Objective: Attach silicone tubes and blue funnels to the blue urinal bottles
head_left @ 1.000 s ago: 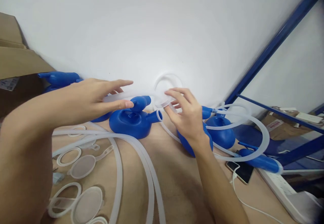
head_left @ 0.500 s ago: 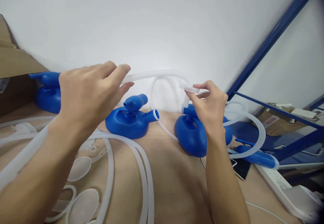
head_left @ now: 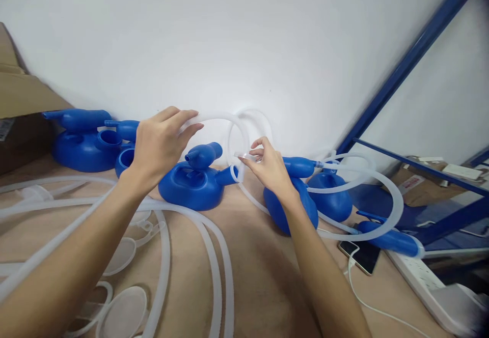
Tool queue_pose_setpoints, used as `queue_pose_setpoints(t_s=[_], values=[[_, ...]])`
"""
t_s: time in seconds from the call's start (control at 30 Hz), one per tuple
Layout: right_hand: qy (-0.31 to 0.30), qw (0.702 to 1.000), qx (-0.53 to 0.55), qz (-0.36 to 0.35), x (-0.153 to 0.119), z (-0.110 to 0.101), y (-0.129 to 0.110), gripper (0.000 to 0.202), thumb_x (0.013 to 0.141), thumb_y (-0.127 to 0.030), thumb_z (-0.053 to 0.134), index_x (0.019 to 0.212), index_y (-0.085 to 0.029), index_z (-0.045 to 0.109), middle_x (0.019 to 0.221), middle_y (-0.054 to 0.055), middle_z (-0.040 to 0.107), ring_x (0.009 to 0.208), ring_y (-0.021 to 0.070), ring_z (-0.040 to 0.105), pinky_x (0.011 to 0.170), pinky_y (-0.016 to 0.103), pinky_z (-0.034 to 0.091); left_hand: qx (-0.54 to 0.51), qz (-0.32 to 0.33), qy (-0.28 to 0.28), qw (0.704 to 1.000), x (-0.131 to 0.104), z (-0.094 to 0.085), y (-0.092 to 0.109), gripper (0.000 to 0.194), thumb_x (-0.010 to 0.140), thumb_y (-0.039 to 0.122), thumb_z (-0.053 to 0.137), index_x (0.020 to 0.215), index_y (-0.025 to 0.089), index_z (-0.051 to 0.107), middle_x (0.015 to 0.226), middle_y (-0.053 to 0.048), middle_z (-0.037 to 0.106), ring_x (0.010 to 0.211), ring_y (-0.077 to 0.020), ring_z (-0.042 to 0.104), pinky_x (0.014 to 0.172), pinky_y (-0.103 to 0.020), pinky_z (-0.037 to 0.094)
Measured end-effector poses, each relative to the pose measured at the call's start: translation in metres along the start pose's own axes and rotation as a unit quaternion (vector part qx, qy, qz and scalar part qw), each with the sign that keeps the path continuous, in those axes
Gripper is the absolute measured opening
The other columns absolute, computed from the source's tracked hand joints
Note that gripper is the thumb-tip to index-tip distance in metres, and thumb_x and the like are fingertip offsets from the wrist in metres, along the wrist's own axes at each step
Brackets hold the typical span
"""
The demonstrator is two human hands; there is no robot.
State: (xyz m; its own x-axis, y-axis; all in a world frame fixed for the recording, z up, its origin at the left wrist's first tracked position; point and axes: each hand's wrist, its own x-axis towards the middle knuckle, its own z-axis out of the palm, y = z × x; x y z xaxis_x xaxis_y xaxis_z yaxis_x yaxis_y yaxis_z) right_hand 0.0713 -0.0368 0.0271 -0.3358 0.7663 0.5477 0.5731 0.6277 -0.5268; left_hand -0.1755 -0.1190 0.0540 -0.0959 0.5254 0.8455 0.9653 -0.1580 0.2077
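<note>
My left hand is pinched on a translucent plastic tube, held above the middle blue plastic bottle. The tube arches to the right and bends down to my right hand. Between the right thumb and fingers is a small clear plastic piece at the lower part of the tube; its exact shape is hard to make out. It is just above the bottle's open side spout, and I cannot tell whether they touch. A second blue bottle stands partly behind my right forearm.
More blue bottles stand left and right, some with tubes attached. Loose tubes and clear round caps lie at front left. A phone, a power strip, a cardboard box and a blue metal frame flank the table.
My right hand has moved left and slightly down with the clear piece, from above the right bottle to the middle bottle's spout. My left hand has shifted slightly right, and the tube's arch is tighter.
</note>
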Motion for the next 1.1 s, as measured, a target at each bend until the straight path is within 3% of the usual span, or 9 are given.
queue_pose_setpoints(t_s=[0.13,0.3,0.47,0.63,0.73,0.83,0.9,1.0,1.1], values=[[-0.135,0.966,0.219,-0.030,0.000,-0.023,0.000,0.071,0.075,-0.050,0.082,0.133,-0.023,0.051,0.121,0.012,0.073,0.102,0.0229,0.073,0.094,0.043,0.057,-0.009,-0.016,0.025,1.000,0.003,-0.007,-0.004,0.050,0.103,0.059,0.046,0.126,0.022,0.070,0.114,-0.004,0.074,0.099,-0.0215,0.066,0.089,-0.034,0.052],[-0.209,0.905,0.335,-0.157,-0.004,-0.044,0.007,0.091,0.066,-0.072,0.081,0.138,-0.023,0.054,0.146,0.019,0.058,0.137,0.0325,0.057,0.108,0.052,0.050,-0.016,-0.047,0.047,0.998,0.007,-0.008,-0.015,0.052,0.100,0.061,0.049,0.124,0.021,0.071,0.110,-0.002,0.076,0.090,-0.0197,0.065,0.092,-0.034,0.052],[-0.228,0.902,0.303,-0.206,-0.014,-0.041,-0.008,0.092,0.069,-0.080,0.075,0.142,-0.028,0.053,0.136,0.016,0.064,0.114,0.0297,0.069,0.088,0.047,0.060,-0.052,-0.038,-0.002,0.998,0.007,0.005,-0.019,0.047,0.100,0.054,0.049,0.125,0.020,0.072,0.111,-0.005,0.077,0.093,-0.0234,0.070,0.094,-0.038,0.052],[-0.146,0.937,0.196,-0.248,-0.020,-0.044,-0.030,0.075,0.078,-0.083,0.063,0.132,-0.030,0.065,0.119,0.009,0.068,0.106,0.0278,0.067,0.092,0.048,0.057,-0.070,-0.036,-0.076,0.994,0.009,0.009,-0.013,0.043,0.095,0.057,0.055,0.116,0.025,0.075,0.109,-0.006,0.079,0.098,-0.0280,0.072,0.091,-0.038,0.052],[-0.032,0.950,0.129,-0.281,-0.019,-0.050,-0.029,0.075,0.082,-0.087,0.051,0.127,-0.029,0.068,0.118,0.010,0.062,0.111,0.0296,0.062,0.098,0.051,0.054,-0.082,-0.046,-0.113,0.989,0.016,0.007,-0.010,0.044,0.094,0.057,0.055,0.113,0.022,0.075,0.105,-0.008,0.080,0.092,-0.0280,0.073,0.086,-0.038,0.053],[0.095,0.939,0.050,-0.328,-0.018,-0.055,-0.026,0.073,0.081,-0.090,0.046,0.100,-0.026,0.074,0.129,0.012,0.052,0.127,0.0331,0.053,0.110,0.054,0.047,-0.115,-0.035,-0.188,0.975,0.030,0.006,-0.003,0.041,0.091,0.054,0.058,0.108,0.022,0.076,0.092,-0.006,0.080,0.082,-0.0253,0.073,0.080,-0.035,0.053],[0.113,0.929,0.058,-0.347,-0.018,-0.057,-0.026,0.074,0.083,-0.091,0.039,0.087,-0.024,0.068,0.131,0.013,0.053,0.133,0.0346,0.052,0.114,0.056,0.044,-0.131,-0.008,-0.253,0.958,0.043,0.005,0.006,0.039,0.089,0.053,0.059,0.106,0.022,0.076,0.084,-0.005,0.079,0.077,-0.0239,0.073,0.073,-0.033,0.053],[0.129,0.921,0.132,-0.342,-0.020,-0.062,-0.028,0.072,0.085,-0.092,0.032,0.083,-0.025,0.057,0.099,0.009,0.065,0.107,0.0319,0.069,0.107,0.058,0.050,-0.115,0.059,-0.306,0.943,0.059,0.000,0.029,0.042,0.091,0.052,0.056,0.108,0.021,0.077,0.086,-0.006,0.079,0.079,-0.0243,0.074,0.072,-0.032,0.053],[0.274,0.889,0.163,-0.327,-0.021,-0.077,-0.024,0.070,0.079,-0.095,0.037,0.091,-0.029,0.055,0.071,0.000,0.054,0.072,0.0266,0.068,0.085,0.055,0.060,-0.104,0.116,-0.356,0.922,0.067,-0.012,0.052,0.048,0.092,0.053,0.054,0.125,0.024,0.073,0.107,-0.006,0.080,0.093,-0.0253,0.074,0.081,-0.032,0.053]])
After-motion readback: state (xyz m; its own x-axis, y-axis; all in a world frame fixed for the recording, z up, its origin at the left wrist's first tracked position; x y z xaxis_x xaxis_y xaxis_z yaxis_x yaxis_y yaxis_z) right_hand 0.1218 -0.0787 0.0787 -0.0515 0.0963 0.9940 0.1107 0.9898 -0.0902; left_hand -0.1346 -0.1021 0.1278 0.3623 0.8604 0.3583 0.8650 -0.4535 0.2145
